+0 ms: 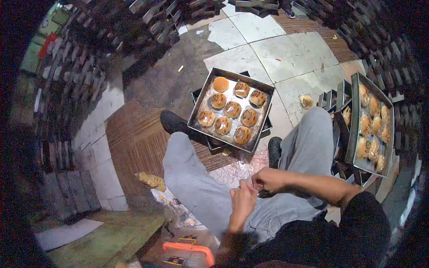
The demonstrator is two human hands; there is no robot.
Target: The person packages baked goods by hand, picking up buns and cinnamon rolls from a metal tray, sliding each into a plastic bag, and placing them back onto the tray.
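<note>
Above the lap, both hands (254, 190) pinch something too small to identify, near the tray (263, 117).

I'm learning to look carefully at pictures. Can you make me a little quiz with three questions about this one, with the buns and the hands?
1. How many buns lie in the tray straight ahead?
2. True or false: the left hand and right hand are close together above the lap.
3. Where is the second tray of buns? A) to the person's right B) behind the shoes C) on the orange box

Key
1. Nine: eight wrapped, and one plain bun at the far corner.
2. True.
3. A.
</note>
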